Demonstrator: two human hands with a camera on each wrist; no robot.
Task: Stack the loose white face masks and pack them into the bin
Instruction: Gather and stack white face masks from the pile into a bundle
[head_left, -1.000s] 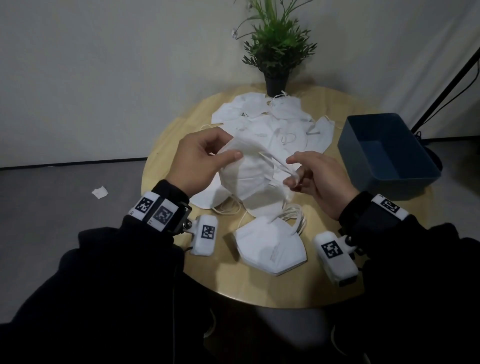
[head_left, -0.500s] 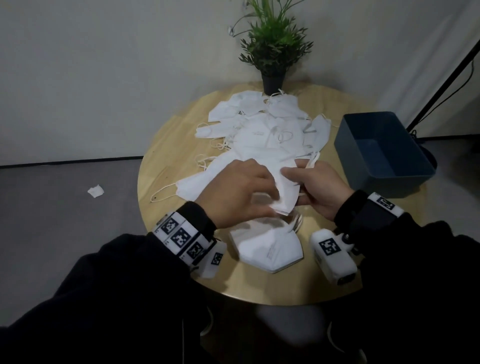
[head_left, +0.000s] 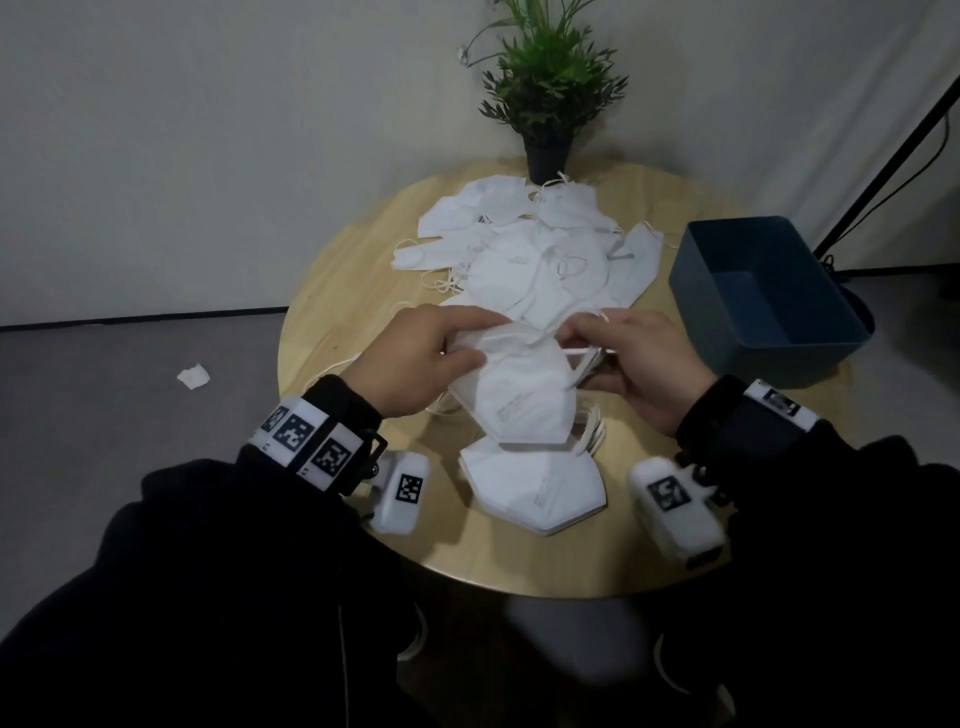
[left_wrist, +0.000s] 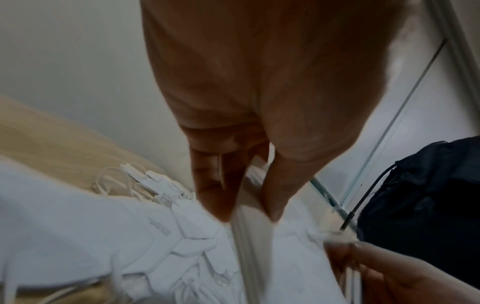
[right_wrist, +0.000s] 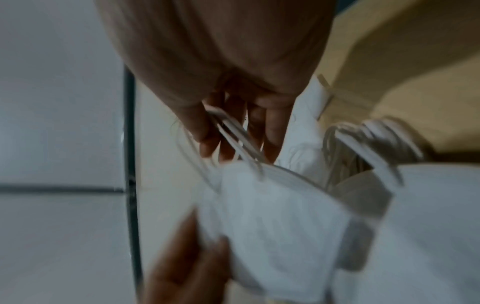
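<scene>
Both hands hold a white folded face mask (head_left: 524, 395) above the round wooden table (head_left: 332, 291). My left hand (head_left: 415, 358) pinches its left edge, seen close in the left wrist view as a mask edge (left_wrist: 249, 242) between thumb and fingers. My right hand (head_left: 639, 364) grips the right edge and its ear loops (right_wrist: 233, 135). Just below, near the front edge, lies a neat stack of masks (head_left: 535, 483). A loose pile of masks (head_left: 524, 249) covers the table's far middle. The dark blue bin (head_left: 763, 296) stands at the right, its visible floor bare.
A potted green plant (head_left: 545, 98) stands at the table's back edge behind the pile. A black stand pole (head_left: 883, 150) leans by the wall at the right. A scrap of white paper (head_left: 193, 375) lies on the grey floor to the left.
Half a second ago both hands were low over the masks near the stack; now they hold a mask spread between them slightly higher, the left hand drawn back to the left.
</scene>
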